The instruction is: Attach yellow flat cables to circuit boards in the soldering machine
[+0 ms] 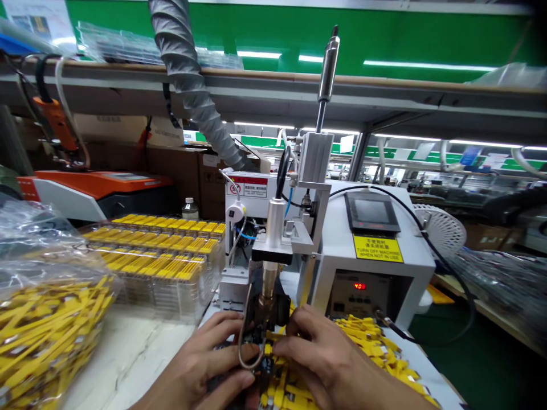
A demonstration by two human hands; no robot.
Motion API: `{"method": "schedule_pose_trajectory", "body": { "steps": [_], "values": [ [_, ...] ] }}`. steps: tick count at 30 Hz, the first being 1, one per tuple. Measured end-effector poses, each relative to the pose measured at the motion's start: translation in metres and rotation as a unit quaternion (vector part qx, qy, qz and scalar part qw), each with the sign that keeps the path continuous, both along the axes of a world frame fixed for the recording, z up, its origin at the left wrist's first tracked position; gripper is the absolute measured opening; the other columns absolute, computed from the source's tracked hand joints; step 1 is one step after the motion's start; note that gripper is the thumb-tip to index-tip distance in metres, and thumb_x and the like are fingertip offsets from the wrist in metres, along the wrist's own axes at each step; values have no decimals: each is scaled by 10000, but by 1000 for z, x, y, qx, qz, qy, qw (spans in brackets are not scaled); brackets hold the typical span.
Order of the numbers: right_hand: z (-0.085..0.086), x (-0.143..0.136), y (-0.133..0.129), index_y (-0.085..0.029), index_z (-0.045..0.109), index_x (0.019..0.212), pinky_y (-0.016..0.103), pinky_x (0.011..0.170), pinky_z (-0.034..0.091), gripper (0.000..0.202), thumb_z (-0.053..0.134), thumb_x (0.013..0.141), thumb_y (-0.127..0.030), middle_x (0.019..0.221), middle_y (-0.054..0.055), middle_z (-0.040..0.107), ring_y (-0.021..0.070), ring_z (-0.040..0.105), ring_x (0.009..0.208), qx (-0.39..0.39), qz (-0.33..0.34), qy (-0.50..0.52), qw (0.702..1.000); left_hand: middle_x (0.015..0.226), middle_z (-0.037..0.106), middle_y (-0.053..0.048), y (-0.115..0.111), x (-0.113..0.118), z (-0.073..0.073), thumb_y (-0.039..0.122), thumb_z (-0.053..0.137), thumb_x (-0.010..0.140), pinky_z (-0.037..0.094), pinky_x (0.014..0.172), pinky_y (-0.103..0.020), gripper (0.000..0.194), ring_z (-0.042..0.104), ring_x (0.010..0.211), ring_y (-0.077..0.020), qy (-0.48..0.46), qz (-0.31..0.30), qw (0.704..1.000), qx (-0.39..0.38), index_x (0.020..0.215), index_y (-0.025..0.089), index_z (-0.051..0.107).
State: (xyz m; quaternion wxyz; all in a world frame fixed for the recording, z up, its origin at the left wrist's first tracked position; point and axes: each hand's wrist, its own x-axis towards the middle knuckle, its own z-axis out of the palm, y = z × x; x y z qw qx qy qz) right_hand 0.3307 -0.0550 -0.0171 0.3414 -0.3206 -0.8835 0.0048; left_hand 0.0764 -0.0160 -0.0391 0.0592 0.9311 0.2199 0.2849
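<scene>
My left hand (222, 356) is at the left side of the black fixture (265, 364) below the machine head, fingers bent in against it. Whatever lies between its fingertips is hidden. My right hand (314, 347) comes in from the other side, with thumb and forefinger pinched on a small yellow strip (269, 348) at the fixture. Directly above the hands points the metal soldering head (268, 279) of the bench machine, and a thin bent tube (241, 341) loops down in front of it. Under my right hand lie loose yellow strips (284, 390) with metal ends.
More yellow strips (376, 347) are heaped at the right. At the left are a clear bag of strips (47, 336) and stacked clear trays (166, 290) with strips in rows. The machine's control box (380, 228) stands right; a grey duct (183, 68) hangs above.
</scene>
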Motion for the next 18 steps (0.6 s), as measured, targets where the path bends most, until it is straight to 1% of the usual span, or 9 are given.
{"method": "schedule_pose_trajectory", "body": {
  "steps": [4,9,12,15,18],
  "values": [
    [2,0,-1,-145,722,992,275,628,475,245,576,838,-24,848,82,601,193,560,747,-1,5,-1,1000,1294,609,-33,0,2,1,228,525,975,526,982,-393,379,554,1194,-250,-2,-1,1000,3,1324,358,595],
    [4,0,-2,-140,726,999,281,648,483,240,595,834,-25,866,85,602,194,563,764,-11,3,-1,1000,1309,606,-47,-3,3,10,213,537,962,526,983,-419,376,570,1193,-264,11,10,1000,9,1292,370,625],
    [4,0,-2,-142,731,1004,281,639,483,258,580,833,-22,857,84,600,194,565,754,-16,3,1,1000,1259,640,-35,-4,3,12,202,562,944,538,970,-404,368,602,1159,-254,5,7,1000,4,1257,374,649],
    [4,-1,-2,-140,728,995,284,629,481,258,550,848,-25,852,91,599,204,568,760,-11,4,-6,1000,1239,664,-23,-2,4,7,201,587,925,537,979,-381,385,614,1152,-241,-27,1,1000,0,1277,352,626],
    [2,0,-2,-143,722,1000,297,639,491,240,553,864,-41,872,102,601,219,571,785,-14,1,-22,1000,1267,661,-26,-2,3,0,227,636,893,545,975,-361,465,624,1148,-238,-67,24,997,0,1340,330,559]
  ]
}}
